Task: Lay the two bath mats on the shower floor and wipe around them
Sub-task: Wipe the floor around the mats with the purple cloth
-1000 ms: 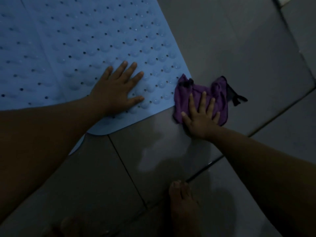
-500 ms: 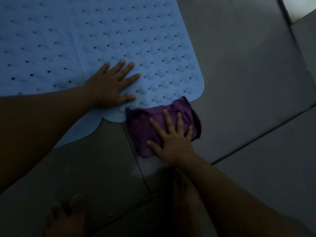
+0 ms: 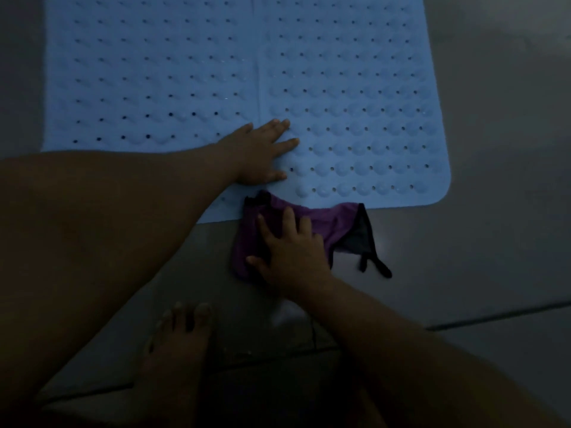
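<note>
Keep cloth [image 3: 312, 230] flat on floor [image 3: 479, 242] against near edge of mats [image 3: 355, 118], under spread right hand [image 3: 293, 257] pressing it, left hand [image 3: 262, 152] open, flat at the seam; wipe along edge without lifting it.

Left hand [image 3: 258, 154] flat on blue mats [image 3: 355, 88], right hand [image 3: 293, 257] on purple cloth [image 3: 327, 220]

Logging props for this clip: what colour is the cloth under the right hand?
Purple, with black trim and a black loop; the cloth shows in the head view, the only one.
</note>
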